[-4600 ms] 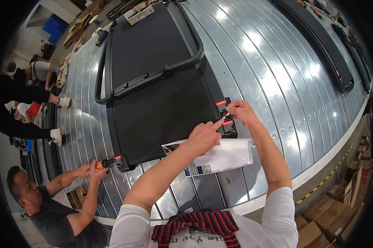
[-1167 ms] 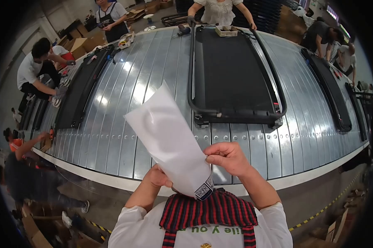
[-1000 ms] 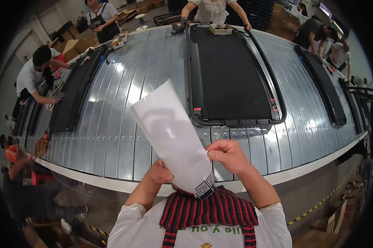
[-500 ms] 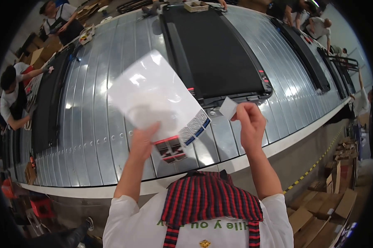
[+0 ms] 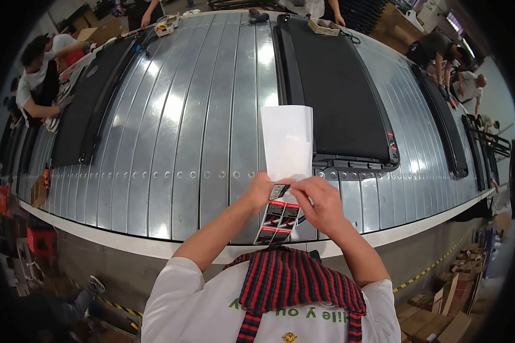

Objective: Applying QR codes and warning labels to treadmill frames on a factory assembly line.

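In front of my chest I hold white sticker sheets [image 5: 280,128], curved upright, with red-and-black printed warning labels [image 5: 279,214] hanging at their lower end. My left hand [image 5: 258,190] is closed around the left edge. My right hand [image 5: 320,201] pinches with thumb and forefinger at the right edge, beside a small dark grey label [image 5: 278,191]. Exactly what lies between those fingertips is mostly hidden. A paler rectangle [image 5: 296,150] shows against the white sheet above my fingers. Just beyond the sheets, a long black treadmill-like deck [image 5: 346,97] lies on the table.
The slatted metal table [image 5: 177,143] has a white front edge. More black decks lie at left [image 5: 89,108] and right [image 5: 440,120]. A parts tray [image 5: 324,27] sits on the far end of the middle deck. Co-workers stand around the table. Cardboard [image 5: 434,314] is piled at lower right.
My hands have come together. The sheets have swung upright and toward the middle, and my right hand has moved from holding a small white piece apart to pinching at the sheets' edge.
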`<state>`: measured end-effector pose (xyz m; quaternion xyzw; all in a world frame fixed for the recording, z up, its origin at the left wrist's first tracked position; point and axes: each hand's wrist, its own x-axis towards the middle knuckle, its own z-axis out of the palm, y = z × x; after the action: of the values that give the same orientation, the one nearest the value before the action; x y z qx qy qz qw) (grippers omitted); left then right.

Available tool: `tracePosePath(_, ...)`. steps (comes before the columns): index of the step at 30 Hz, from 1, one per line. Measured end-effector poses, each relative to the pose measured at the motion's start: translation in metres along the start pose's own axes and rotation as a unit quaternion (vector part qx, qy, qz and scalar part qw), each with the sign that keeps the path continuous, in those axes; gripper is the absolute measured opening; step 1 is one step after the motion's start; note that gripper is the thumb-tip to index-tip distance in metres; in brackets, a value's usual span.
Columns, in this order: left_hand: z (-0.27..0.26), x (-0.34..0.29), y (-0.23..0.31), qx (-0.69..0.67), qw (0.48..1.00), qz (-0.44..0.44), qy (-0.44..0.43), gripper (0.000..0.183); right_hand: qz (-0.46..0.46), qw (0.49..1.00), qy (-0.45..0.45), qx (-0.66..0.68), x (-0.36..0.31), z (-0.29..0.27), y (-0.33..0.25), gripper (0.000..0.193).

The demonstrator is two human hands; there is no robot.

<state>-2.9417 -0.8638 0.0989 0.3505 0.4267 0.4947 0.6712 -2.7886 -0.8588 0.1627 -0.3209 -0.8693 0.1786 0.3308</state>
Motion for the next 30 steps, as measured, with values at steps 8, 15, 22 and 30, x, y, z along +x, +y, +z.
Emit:
tracePosePath(8, -0.003, 0.007, -0.012, 0.118, 0.991, 0.052, -0.026, 0.023, -0.054, 0.998, -0.026, -0.018, 0.012, 0.003, 0.016, 0.013)
tracePosePath(15, -0.003, 0.023, -0.017, 0.196, 0.979, 0.007, 0.05, 0.026, -0.054, 0.997, -0.044, -0.012, 0.009, 0.001, 0.033, 0.015)
tracePosePath(22, -0.061, 0.033, -0.006, 0.642, 0.759, -0.038, -0.1, 0.018, 0.287, 0.921, 0.04, 0.259, 0.01, -0.03, 0.127, 0.006)
tracePosePath(30, -0.067, 0.088, -0.035, 0.741, 0.646, 0.045, -0.175, 0.007, 0.494, 0.762, -0.017, 0.418, 0.055, 0.021, 0.241, 0.009)
